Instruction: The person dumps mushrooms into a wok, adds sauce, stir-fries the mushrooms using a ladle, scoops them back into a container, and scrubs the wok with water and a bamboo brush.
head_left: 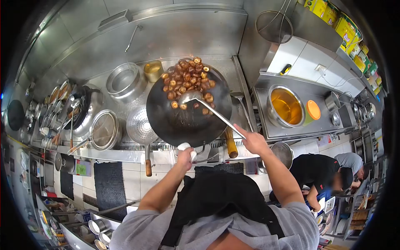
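Note:
A large black wok [183, 125] sits on the steel stove, with brown mushrooms [187, 79] heaped at its far side, some seemingly lifted above the rim. My right hand [254, 142] grips the handle end of a metal ladle [221, 116], whose bowl rests among the nearest mushrooms. At the wok's near edge, my left hand [184, 157] is closed on a white cloth [186, 150], beside the wok's handle.
Left of the wok lie a perforated skimmer [139, 125], a strainer [104, 130] and a steel pot [123, 81]. A brush [231, 143] is close to my right hand. An oil pot [286, 106] stands right. Two people work at lower right.

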Demonstrator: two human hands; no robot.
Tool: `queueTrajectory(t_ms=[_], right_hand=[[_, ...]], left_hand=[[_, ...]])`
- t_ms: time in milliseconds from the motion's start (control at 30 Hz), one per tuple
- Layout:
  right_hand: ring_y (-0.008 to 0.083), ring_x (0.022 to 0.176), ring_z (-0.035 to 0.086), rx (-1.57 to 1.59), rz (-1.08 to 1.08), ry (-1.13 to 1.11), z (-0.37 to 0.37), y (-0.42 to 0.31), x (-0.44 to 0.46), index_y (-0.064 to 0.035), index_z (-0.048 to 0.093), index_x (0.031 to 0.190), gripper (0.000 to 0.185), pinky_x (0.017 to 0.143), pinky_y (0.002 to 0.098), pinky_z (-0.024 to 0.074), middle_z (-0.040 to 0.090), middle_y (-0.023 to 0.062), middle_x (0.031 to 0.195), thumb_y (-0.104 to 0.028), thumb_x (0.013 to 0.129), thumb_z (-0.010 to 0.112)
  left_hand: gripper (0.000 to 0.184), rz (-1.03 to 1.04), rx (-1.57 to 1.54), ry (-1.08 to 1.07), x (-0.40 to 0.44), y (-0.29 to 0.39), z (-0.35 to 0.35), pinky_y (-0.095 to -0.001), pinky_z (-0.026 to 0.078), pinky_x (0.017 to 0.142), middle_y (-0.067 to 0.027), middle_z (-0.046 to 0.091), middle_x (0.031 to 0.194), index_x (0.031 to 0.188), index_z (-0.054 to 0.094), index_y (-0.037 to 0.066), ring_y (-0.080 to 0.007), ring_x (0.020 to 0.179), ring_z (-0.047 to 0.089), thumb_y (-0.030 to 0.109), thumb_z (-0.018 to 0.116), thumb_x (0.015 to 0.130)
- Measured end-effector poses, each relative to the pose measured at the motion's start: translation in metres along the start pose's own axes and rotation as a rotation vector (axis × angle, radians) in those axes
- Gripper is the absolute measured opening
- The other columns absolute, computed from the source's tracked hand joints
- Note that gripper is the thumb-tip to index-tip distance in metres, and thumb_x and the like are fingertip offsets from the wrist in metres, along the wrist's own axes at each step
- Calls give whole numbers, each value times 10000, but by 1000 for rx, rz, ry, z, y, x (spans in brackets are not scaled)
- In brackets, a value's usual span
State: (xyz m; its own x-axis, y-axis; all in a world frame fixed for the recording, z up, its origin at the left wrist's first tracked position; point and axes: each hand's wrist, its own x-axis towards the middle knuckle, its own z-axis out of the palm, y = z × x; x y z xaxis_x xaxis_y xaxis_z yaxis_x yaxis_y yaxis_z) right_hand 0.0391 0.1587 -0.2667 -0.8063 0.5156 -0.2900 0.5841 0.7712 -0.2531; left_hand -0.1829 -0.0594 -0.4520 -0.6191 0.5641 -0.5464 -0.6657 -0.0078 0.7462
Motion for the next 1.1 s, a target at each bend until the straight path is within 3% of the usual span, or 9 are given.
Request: queueTrajectory(t_ms=[167, 333, 433, 467, 600, 767, 833, 967, 1100], right_hand=[[429, 910, 620, 223, -240, 106, -5, 22, -36, -368, 266, 1488, 768, 827, 498, 499, 657, 203, 1046, -115, 840, 591], [110, 566, 492, 574, 116, -373, -75, 10, -88, -313, 333, 1491, 766, 569, 262, 478, 602, 70, 816, -15, 828, 573], [133, 595, 515, 636, 131, -342, -59, 23, -73, -314, 347, 1485, 756, 595, 284, 487, 628, 77, 840, -3, 830, 560], [256, 662, 615, 448, -200, -77, -17, 54, -51, -316, 302, 1498, 755, 700, 378, 522, 670, 175, 890, -43, 842, 559], [446, 862, 621, 6, 28, 17, -9, 28, -18, -333, 151, 1520, 825, 793, 529, 478, 648, 279, 926, -110, 841, 565], [424, 873, 632, 5, 143, -11, -18, 20, -41, -322, 197, 1515, 813, 808, 511, 487, 647, 278, 957, -98, 828, 570], [422, 846, 635, 235, -248, 243, -1, 49, -49, -304, 282, 1497, 759, 774, 483, 500, 635, 281, 1026, -98, 828, 577], [110, 563, 515, 507, 84, -230, -79, 28, -91, -294, 346, 1490, 737, 563, 286, 463, 600, 65, 757, -37, 835, 568], [81, 510, 476, 590, 73, -381, -81, 29, -72, -304, 341, 1493, 737, 488, 264, 413, 535, 24, 691, -38, 841, 555]], left_hand=[[82, -101, -223, 12, 14, 72, 36, -328, 434, 486, -55, 575, 723, 905, 548, 133, -211, 575, 555, 198, 504, 928], [151, -172, -155, -27, -42, 117, 66, -333, 438, 501, -45, 577, 789, 1040, 496, 147, -214, 628, 568, 282, 474, 975], [146, -99, -139, 20, 2, 114, 70, -360, 452, 522, -52, 590, 780, 998, 530, 126, -215, 635, 576, 262, 493, 960], [171, -65, -86, 3, 22, 104, 64, -365, 467, 546, -54, 596, 781, 1013, 550, 106, -219, 685, 594, 255, 496, 950], [171, 71, -88, -3, 23, 18, 31, -396, 496, 564, -51, 610, 808, 1068, 557, 114, -222, 718, 620, 191, 524, 920], [143, 36, -161, 34, -44, 7, 30, -431, 517, 619, -53, 613, 837, 1043, 565, 109, -215, 773, 617, 160, 557, 909], [98, -90, -251, 49, -28, 41, 35, -438, 500, 632, -51, 600, 827, 974, 566, 123, -210, 764, 587, 207, 530, 937], [114, -174, -180, 20, -57, 124, 71, -384, 448, 497, -44, 587, 765, 954, 534, 134, -207, 632, 571, 239, 489, 951], [120, -130, -237, -32, -11, 116, 69, -374, 436, 473, -46, 589, 758, 953, 531, 128, -214, 597, 564, 239, 487, 945]])
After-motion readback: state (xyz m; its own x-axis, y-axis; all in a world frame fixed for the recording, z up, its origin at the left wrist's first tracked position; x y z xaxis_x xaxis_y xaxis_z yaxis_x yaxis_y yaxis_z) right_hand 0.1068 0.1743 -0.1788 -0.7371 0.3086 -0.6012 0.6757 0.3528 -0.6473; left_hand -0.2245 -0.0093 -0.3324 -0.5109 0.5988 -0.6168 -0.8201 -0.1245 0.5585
